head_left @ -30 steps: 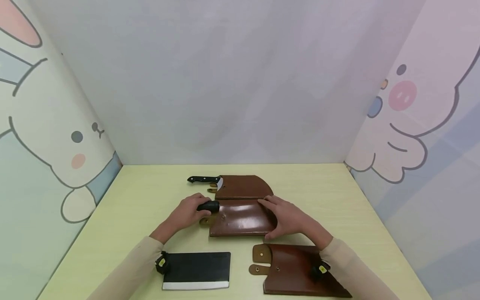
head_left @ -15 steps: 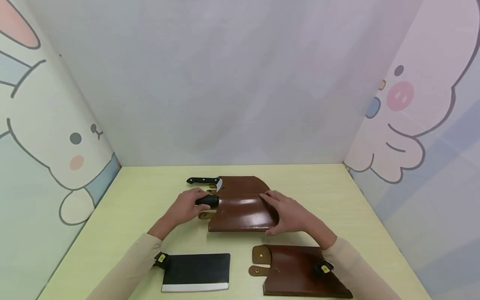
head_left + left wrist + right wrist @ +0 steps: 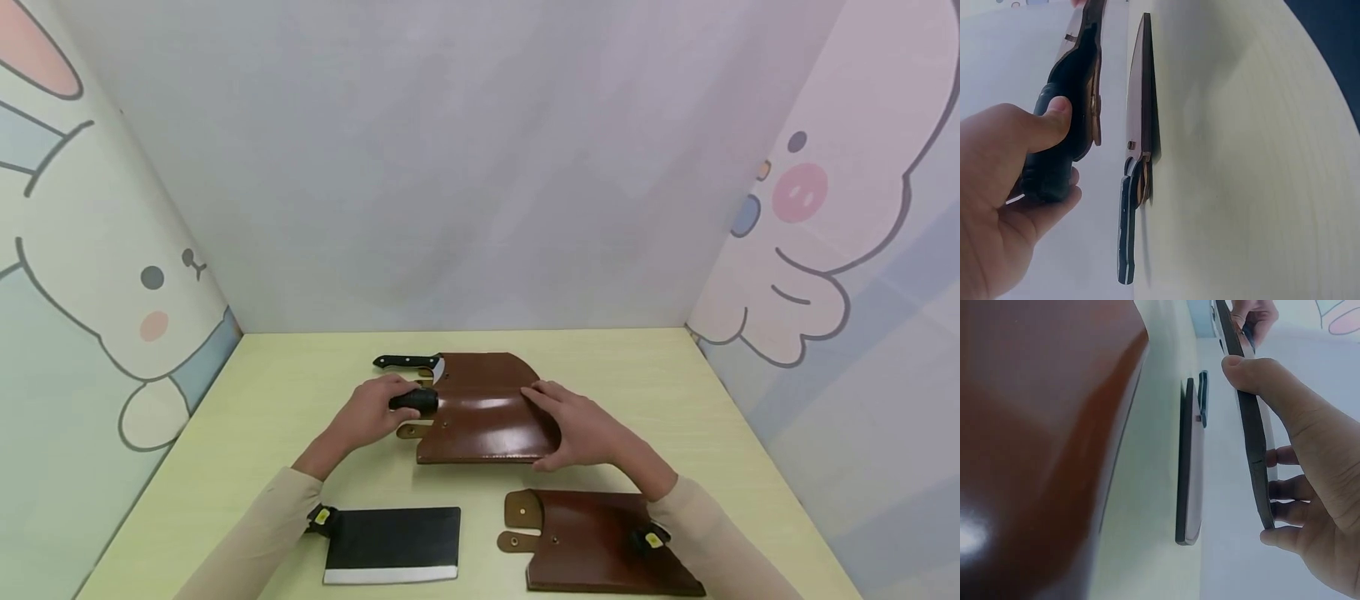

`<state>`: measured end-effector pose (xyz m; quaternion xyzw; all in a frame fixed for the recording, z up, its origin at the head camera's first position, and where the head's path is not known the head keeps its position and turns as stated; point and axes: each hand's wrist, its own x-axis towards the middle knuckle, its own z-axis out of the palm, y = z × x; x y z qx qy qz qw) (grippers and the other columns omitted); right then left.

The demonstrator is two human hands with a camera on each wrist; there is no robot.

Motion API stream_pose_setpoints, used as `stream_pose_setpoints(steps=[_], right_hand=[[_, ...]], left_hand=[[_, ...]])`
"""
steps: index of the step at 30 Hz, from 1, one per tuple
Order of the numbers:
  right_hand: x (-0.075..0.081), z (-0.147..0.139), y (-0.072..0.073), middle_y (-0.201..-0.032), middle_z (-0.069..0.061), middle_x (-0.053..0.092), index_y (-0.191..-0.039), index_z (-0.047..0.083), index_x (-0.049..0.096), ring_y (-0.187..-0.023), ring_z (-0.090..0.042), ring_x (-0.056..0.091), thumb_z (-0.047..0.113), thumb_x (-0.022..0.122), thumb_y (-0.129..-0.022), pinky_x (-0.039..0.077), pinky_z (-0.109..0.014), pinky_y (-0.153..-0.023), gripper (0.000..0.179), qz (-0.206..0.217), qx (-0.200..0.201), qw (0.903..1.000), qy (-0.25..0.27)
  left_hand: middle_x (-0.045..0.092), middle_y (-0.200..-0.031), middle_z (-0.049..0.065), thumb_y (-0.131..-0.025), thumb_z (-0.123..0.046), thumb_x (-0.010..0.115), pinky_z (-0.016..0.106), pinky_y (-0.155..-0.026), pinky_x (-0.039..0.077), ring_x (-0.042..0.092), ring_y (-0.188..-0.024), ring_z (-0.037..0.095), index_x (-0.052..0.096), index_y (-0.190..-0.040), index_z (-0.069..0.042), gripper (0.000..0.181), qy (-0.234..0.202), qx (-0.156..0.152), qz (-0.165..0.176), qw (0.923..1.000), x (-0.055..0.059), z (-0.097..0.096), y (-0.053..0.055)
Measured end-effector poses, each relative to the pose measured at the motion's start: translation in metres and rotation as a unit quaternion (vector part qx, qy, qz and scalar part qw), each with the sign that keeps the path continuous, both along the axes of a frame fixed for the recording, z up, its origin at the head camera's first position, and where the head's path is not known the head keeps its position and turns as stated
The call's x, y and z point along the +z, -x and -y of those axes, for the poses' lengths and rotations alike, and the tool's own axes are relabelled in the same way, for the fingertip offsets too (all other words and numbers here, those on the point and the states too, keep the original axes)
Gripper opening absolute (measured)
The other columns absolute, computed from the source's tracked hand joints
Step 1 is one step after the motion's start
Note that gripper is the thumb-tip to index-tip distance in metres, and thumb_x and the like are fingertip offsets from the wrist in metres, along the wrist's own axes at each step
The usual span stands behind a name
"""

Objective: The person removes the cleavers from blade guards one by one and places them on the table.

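Observation:
My left hand (image 3: 375,408) grips the thick black handle of a knife (image 3: 1054,156), thumb on one side and fingers curled round the other. The knife's blade is hidden inside a glossy brown leather sheath (image 3: 487,429). My right hand (image 3: 581,425) holds that sheath at its far right end, thumb on one edge and fingertips along the other. Sheath and knife are held level, raised off the table, with a strap (image 3: 412,431) sticking out at the handle end. Behind them a second sheath (image 3: 487,367) lies with a black-handled knife (image 3: 407,361) in it.
On the pale yellow table (image 3: 300,375), a cleaver (image 3: 393,537) with a dark blade and silvery edge lies at front left, its handle end hidden by the left forearm. A third brown sheath (image 3: 588,525) lies at front right under the right forearm. A grey-white wall (image 3: 465,167) stands behind.
Both hands have lifted the sheathed knife off the table and moved it slightly away, so it now overlaps the rear sheath in the head view. Over the last half second it barely moves.

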<state>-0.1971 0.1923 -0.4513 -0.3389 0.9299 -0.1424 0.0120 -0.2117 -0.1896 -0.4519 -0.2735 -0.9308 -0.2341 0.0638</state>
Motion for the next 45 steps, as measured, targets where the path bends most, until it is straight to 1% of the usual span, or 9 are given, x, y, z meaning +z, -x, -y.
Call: stream_pose_setpoints(steps=[3,7,11,17,26,32,40,45], right_hand=[[-0.001,-0.001,-0.001,-0.155,-0.018,0.043,-0.159,0.012,0.038,-0.136,-0.037,0.051,0.060,0.090,-0.067,0.049,-0.051,-0.103,0.116,0.001,-0.003,1.0000,-0.004],[-0.002,-0.003,-0.003,-0.155,-0.018,0.042,-0.159,0.012,0.038,-0.139,-0.038,0.048,0.060,0.090,-0.067,0.049,-0.052,-0.104,0.115,0.001,-0.003,1.0000,-0.004],[-0.003,-0.006,-0.004,-0.156,-0.018,0.042,-0.159,0.012,0.037,-0.139,-0.038,0.048,0.060,0.090,-0.068,0.049,-0.053,-0.103,0.115,0.003,-0.002,1.0000,-0.002],[-0.004,-0.012,-0.005,-0.157,-0.017,0.041,-0.159,0.012,0.037,-0.135,-0.037,0.052,0.056,0.091,-0.068,0.050,-0.051,-0.101,0.115,0.005,-0.009,0.9999,0.008],[-0.006,-0.015,-0.004,-0.157,-0.017,0.040,-0.159,0.012,0.037,-0.136,-0.037,0.051,0.057,0.091,-0.068,0.051,-0.051,-0.101,0.114,0.008,-0.002,0.9999,0.011],[-0.005,-0.015,-0.004,-0.158,-0.017,0.039,-0.159,0.013,0.037,-0.137,-0.037,0.050,0.057,0.091,-0.068,0.051,-0.050,-0.102,0.115,0.009,0.000,0.9999,0.005],[-0.004,-0.016,-0.003,-0.157,-0.016,0.039,-0.159,0.012,0.037,-0.136,-0.035,0.051,0.055,0.092,-0.068,0.051,-0.050,-0.101,0.115,0.012,0.006,0.9998,0.014],[-0.005,-0.018,-0.003,-0.157,-0.015,0.039,-0.159,0.013,0.037,-0.136,-0.035,0.051,0.055,0.092,-0.068,0.051,-0.049,-0.101,0.114,0.013,0.007,0.9998,0.017]], left_hand=[[0.072,-0.110,0.009,-0.087,-0.024,0.083,0.043,-0.079,0.054,0.067,-0.094,0.024,0.073,-0.120,-0.008,0.038,0.001,-0.002,-0.001,1.0000,-0.001,-0.001,-0.001],[0.074,-0.108,0.008,-0.087,-0.022,0.084,0.042,-0.078,0.054,0.068,-0.095,0.022,0.074,-0.118,-0.008,0.036,-0.001,-0.006,-0.001,1.0000,-0.003,-0.002,-0.001],[0.075,-0.107,0.006,-0.086,-0.021,0.084,0.041,-0.077,0.053,0.068,-0.092,0.019,0.074,-0.117,-0.009,0.034,-0.007,-0.008,-0.003,0.9999,-0.006,-0.001,-0.001],[0.076,-0.105,0.003,-0.085,-0.022,0.085,0.038,-0.074,0.052,0.066,-0.087,0.016,0.075,-0.116,-0.011,0.034,-0.008,0.001,-0.011,0.9999,-0.009,0.004,0.002],[0.075,-0.107,0.006,-0.086,-0.023,0.084,0.037,-0.072,0.051,0.066,-0.087,0.017,0.074,-0.121,-0.009,0.040,-0.002,-0.008,-0.008,0.9999,-0.010,0.007,0.001],[0.075,-0.106,0.005,-0.085,-0.022,0.085,0.038,-0.072,0.051,0.066,-0.086,0.017,0.074,-0.119,-0.010,0.038,-0.004,-0.004,-0.006,1.0000,-0.010,0.008,0.001],[0.075,-0.106,0.005,-0.085,-0.021,0.085,0.036,-0.071,0.050,0.066,-0.084,0.016,0.075,-0.118,-0.011,0.036,-0.008,0.003,-0.004,1.0000,-0.012,0.010,0.001],[0.075,-0.107,0.006,-0.086,-0.020,0.084,0.035,-0.070,0.050,0.066,-0.084,0.017,0.075,-0.119,-0.009,0.037,-0.010,0.005,-0.002,0.9999,-0.012,0.012,0.000]])
